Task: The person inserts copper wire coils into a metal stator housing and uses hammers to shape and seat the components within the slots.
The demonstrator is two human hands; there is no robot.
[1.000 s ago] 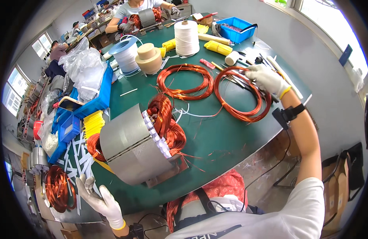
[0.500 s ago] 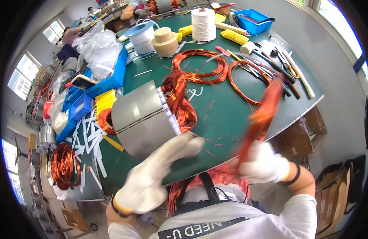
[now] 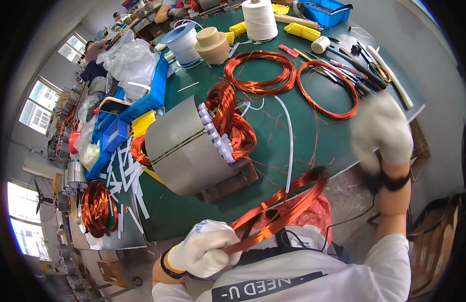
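My left hand (image 3: 205,251), in a white glove, is closed round one end of a copper wire coil (image 3: 293,210). The coil is a long loop, tied with orange bands, that stretches right over the table's front edge. A thin white tube (image 3: 289,136) rises from behind this loop. My right hand (image 3: 383,128), also gloved, is blurred above the table's right edge, nearest the tools; its fingers are smeared. Left of centre, a grey metal stator core (image 3: 185,148) lies on its side on a brown metal block (image 3: 233,183), bunched copper windings (image 3: 225,110) coming out of its end.
Two copper wire rings (image 3: 260,73) (image 3: 328,90) lie behind. Scissors (image 3: 381,68) and a mallet (image 3: 321,45) are at the back right. Spools of white cord (image 3: 259,22) stand at the back. Blue bins (image 3: 152,90) and white strips (image 3: 135,183) are on the left.
The copper coil has passed from my right hand to my left and swung down toward me. My right hand has moved away to the right and farther over the table.
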